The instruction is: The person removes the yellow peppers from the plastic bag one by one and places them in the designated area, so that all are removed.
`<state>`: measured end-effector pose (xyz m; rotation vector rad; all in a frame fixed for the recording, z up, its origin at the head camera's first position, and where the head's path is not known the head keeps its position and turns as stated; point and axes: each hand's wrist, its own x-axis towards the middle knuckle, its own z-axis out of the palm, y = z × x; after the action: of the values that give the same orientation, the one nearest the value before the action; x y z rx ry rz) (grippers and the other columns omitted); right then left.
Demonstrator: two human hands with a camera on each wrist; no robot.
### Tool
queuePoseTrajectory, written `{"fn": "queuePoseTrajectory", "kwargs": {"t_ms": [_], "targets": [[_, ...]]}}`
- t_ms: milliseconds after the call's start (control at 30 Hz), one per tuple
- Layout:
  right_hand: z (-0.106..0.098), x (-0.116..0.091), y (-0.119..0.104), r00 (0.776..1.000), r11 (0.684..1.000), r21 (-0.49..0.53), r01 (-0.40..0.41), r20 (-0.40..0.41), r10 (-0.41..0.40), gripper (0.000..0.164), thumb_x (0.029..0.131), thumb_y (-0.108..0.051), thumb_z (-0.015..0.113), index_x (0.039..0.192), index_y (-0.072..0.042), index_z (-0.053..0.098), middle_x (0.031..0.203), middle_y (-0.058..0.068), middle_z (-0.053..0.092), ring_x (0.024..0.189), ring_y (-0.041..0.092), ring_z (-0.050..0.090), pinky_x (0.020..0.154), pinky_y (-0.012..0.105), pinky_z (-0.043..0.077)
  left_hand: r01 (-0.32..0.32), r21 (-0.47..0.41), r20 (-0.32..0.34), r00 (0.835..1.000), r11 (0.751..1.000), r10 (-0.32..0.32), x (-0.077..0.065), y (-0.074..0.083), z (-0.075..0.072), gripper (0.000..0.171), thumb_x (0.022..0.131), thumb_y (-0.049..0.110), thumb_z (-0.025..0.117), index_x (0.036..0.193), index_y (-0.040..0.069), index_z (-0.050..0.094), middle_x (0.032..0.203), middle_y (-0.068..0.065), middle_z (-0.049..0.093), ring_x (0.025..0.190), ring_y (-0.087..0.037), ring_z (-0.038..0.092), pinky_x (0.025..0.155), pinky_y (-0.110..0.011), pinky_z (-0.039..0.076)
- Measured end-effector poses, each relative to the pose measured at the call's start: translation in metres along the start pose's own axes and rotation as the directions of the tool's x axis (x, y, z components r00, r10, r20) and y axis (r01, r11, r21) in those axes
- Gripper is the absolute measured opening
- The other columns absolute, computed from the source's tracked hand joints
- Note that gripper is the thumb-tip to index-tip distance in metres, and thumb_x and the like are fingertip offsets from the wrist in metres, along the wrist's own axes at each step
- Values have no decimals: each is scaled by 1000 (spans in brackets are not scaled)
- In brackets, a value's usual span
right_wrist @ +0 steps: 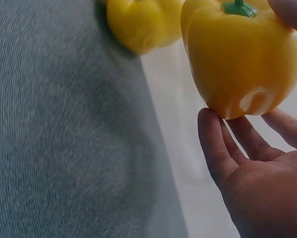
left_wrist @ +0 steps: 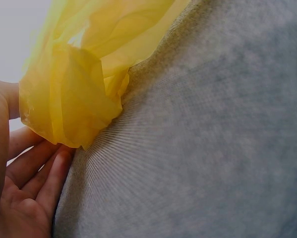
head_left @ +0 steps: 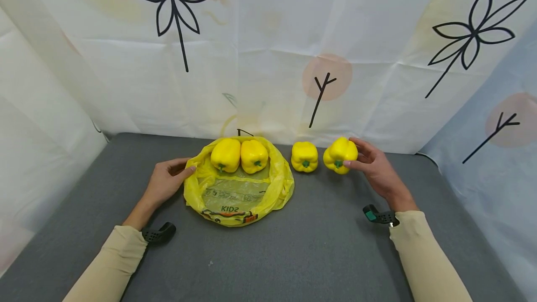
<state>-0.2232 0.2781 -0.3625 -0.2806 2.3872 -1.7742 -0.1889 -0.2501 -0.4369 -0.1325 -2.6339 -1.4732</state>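
Note:
A yellow plastic bag (head_left: 277,195) lies with its mouth spread wide. Inside it, toward the back, two yellow bell peppers sit side by side, the left one (head_left: 225,155) and the right one (head_left: 254,156). My left hand (head_left: 165,181) pinches the bag's left rim, thumb on top and fingers behind the plastic (left_wrist: 74,99). To the right of the bag stands another yellow bell pepper (head_left: 304,156). Beside that, my right hand (head_left: 375,169) holds a yellow bell pepper (head_left: 340,155) between thumb and fingertips; its green stem (right_wrist: 239,8) shows in the right wrist view.
All of this is on a dark grey table (head_left: 293,255). A white printed cloth (head_left: 268,22) hangs right behind the table's back edge, with more cloth along both sides. Black bands circle both wrists.

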Motion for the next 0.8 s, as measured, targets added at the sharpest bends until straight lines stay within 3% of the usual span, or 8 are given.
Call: {"fn": "queuePoseTrajectory", "kwargs": {"t_ms": [133,267,367,800], "targets": [[-3,8,4,999,998,-41,-40,30,41,83,99,-20,70,163,-9,20,162,17,26,129,27,48,103,31,41,-5,-3,-3,1000,1000,5,0,0,0,51,102,34,64,139,0,61,132,-22,64,116,-36,63,82,-10,47],[-6,16,9,995,996,-50,-68,65,71,85,99,-21,71,164,-8,17,163,18,23,138,39,39,112,51,32,-10,-10,-3,1000,1000,10,0,0,0,50,102,33,64,140,-1,60,132,-23,63,116,-36,63,81,-10,47],[-8,20,11,992,995,-56,-87,85,92,86,98,-21,72,163,-8,17,163,20,23,143,44,32,116,58,25,-9,-12,-1,1000,1000,9,0,0,0,50,102,33,64,140,-1,60,132,-23,63,116,-36,63,81,-10,47],[-10,37,24,973,981,-97,-167,145,180,86,97,-24,72,163,-6,19,163,26,21,147,45,26,116,62,23,-11,-17,-1,1000,1000,11,1,0,0,50,102,31,64,139,-2,60,133,-23,63,117,-37,62,81,-10,47]]}}
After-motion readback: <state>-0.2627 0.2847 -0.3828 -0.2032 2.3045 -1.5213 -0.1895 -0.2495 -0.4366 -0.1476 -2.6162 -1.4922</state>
